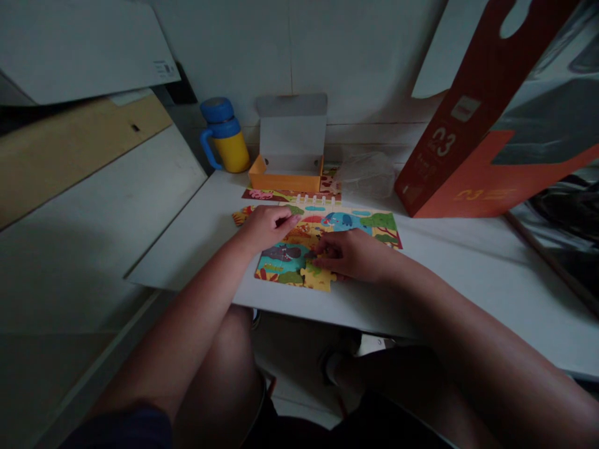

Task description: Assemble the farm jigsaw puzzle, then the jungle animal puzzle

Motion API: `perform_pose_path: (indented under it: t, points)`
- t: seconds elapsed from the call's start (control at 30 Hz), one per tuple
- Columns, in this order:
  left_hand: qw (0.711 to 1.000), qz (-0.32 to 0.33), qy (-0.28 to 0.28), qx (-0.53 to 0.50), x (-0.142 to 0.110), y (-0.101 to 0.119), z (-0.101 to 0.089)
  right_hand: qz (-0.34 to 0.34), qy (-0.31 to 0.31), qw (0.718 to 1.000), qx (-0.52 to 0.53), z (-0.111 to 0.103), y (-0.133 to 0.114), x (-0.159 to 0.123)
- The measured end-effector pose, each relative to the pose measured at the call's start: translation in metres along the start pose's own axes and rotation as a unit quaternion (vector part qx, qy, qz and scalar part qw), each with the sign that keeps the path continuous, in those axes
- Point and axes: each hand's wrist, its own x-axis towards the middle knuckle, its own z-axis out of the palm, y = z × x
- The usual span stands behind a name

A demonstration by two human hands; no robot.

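Note:
A partly joined jigsaw puzzle (283, 252) lies flat on the white table, with a hippo at lower left and a blue elephant at upper right. My left hand (269, 227) rests over its left side, loosely bent, a gap showing between thumb and fingers and nothing seen in it. At the puzzle's lower right, my right hand (355, 254) has its fingers bent onto a yellow-green puzzle piece (318, 279); its fingertips are partly hidden. This piece lies against the hippo section at the near edge.
Behind the puzzle stands an open orange box (286, 182), over a printed sheet (259, 194). A blue-and-yellow mug (231, 146) is at back left, a clear plastic bag (367, 174) at back right. A large orange box (449, 149) leans at right. The table (449, 274) ends near my knees.

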Motion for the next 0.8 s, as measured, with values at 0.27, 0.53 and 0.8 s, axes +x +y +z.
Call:
perform_pose_path:
  t: [0.27,0.53,0.8]
  points:
    - [1.000,-0.007,-0.004,-0.002,0.0002,0.0030,-0.0011,-0.015,0.028,0.998,-0.047,-0.0021,-0.0015,-0.0011]
    - [1.000,-0.008,-0.011,-0.004,-0.0002,0.0012,-0.0001,-0.016,0.051,0.996,-0.074,-0.0048,-0.0039,-0.0035]
    - [1.000,-0.013,-0.011,0.000,-0.0009,0.0019,-0.0014,-0.019,0.003,0.995,-0.094,-0.0069,-0.0015,-0.0042]
